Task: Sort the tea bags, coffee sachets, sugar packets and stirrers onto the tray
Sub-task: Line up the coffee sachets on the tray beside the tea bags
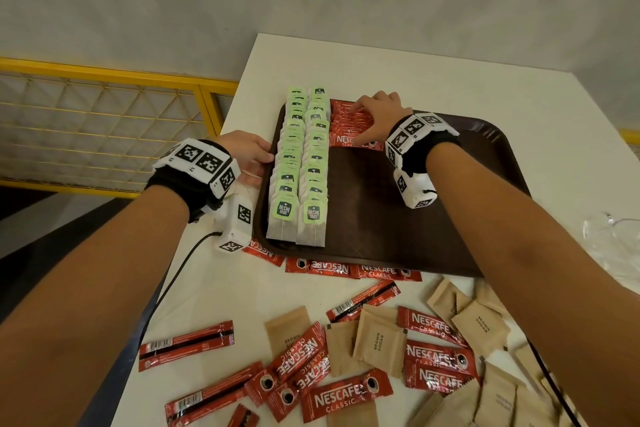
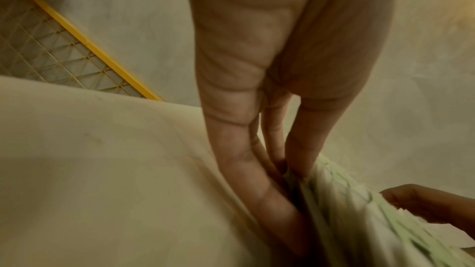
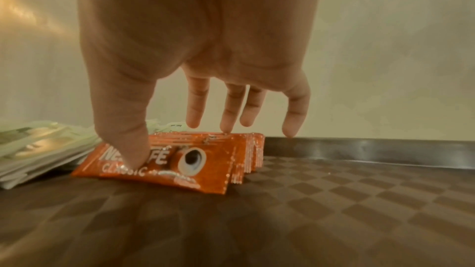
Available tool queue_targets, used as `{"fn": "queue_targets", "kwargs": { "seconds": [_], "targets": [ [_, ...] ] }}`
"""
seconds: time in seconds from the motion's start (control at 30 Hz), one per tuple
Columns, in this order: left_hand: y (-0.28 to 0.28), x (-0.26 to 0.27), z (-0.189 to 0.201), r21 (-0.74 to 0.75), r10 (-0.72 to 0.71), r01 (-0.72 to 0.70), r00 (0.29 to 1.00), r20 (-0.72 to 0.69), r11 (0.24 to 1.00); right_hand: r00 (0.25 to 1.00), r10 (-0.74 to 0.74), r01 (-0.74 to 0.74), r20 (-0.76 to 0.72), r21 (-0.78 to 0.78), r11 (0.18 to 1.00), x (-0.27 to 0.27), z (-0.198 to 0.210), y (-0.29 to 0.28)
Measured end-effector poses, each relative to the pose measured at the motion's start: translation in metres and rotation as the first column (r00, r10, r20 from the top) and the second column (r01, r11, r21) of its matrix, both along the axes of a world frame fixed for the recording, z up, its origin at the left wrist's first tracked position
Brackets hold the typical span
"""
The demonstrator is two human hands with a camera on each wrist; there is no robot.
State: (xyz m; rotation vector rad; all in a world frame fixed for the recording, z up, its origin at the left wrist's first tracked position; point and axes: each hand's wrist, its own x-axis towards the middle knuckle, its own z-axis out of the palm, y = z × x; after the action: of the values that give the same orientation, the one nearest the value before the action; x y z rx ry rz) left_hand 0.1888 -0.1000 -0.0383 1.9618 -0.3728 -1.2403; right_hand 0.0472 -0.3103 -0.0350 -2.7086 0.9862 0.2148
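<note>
head view shows right hand (image 1: 375, 116) with spread fingers pressing the coffee sachets (image 1: 349, 125) row on the tray (image 1: 433, 218), left hand (image 1: 251, 154) with straight fingers apparently steadying tea bags (image 1: 298, 163); press evenly, keeping overlaps square.

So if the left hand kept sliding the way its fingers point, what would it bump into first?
Probably the nearer row of tea bags: the left hand rests at the tray edge, fingers already about touching them.
</note>
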Motion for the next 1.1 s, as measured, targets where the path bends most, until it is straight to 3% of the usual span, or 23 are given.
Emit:
{"fn": "queue_targets", "kwargs": {
  "seconds": [0.47,0.6,0.83,1.1],
  "targets": [
    [0.001,-0.002,-0.001,-0.004,0.009,-0.009,1.000,0.010,1.000,0.994,-0.069,0.062,0.088,0.076,0.995,-0.019,-0.002,0.007],
    [0.002,-0.004,-0.001,-0.013,0.029,-0.029,0.999,0.021,0.999,0.970,-0.182,0.154,0.161,0.174,0.973,-0.023,0.001,0.006],
    [0.004,-0.008,-0.001,-0.027,0.036,-0.035,0.998,0.047,0.999,0.964,-0.264,0.237,0.034,0.341,0.910,-0.035,0.002,0.012],
    [0.004,-0.008,-0.001,-0.023,0.030,-0.029,0.998,0.046,0.999,0.931,-0.357,0.306,0.080,0.365,0.879,-0.039,-0.003,0.012]
  ]
}}
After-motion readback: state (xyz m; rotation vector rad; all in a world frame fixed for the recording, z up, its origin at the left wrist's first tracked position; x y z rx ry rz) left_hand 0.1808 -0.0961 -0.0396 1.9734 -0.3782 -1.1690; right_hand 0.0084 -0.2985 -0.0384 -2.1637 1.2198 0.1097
